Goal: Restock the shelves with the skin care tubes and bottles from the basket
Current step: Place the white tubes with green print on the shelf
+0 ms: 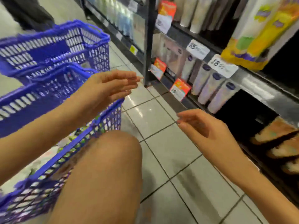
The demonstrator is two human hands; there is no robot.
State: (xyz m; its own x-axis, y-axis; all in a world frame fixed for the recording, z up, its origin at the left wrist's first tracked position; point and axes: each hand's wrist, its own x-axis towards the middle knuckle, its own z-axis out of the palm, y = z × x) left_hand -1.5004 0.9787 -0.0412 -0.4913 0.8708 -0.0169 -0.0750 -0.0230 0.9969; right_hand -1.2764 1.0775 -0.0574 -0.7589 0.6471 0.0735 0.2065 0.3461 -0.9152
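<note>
A blue plastic basket (103,125) stands on the floor at my left, against my bent knee; blurred green and white packages lie inside it. My left hand (106,89) hovers above its far rim with fingers straight, holding nothing. My right hand (200,126) hangs empty over the floor tiles with fingers loosely bent, just short of the shelves. White tubes with purple caps (212,88) stand in a row on the low shelf (252,84) to the right. The whole picture is motion-blurred.
A second blue basket (68,44) stands behind the first. Price tags (222,65) and orange promo cards (179,89) hang along the shelf edges. A yellow and white pack (258,34) fills the upper right shelf. Brown items (278,139) lie on the bottom shelf. A person's dark legs (30,13) stand far left.
</note>
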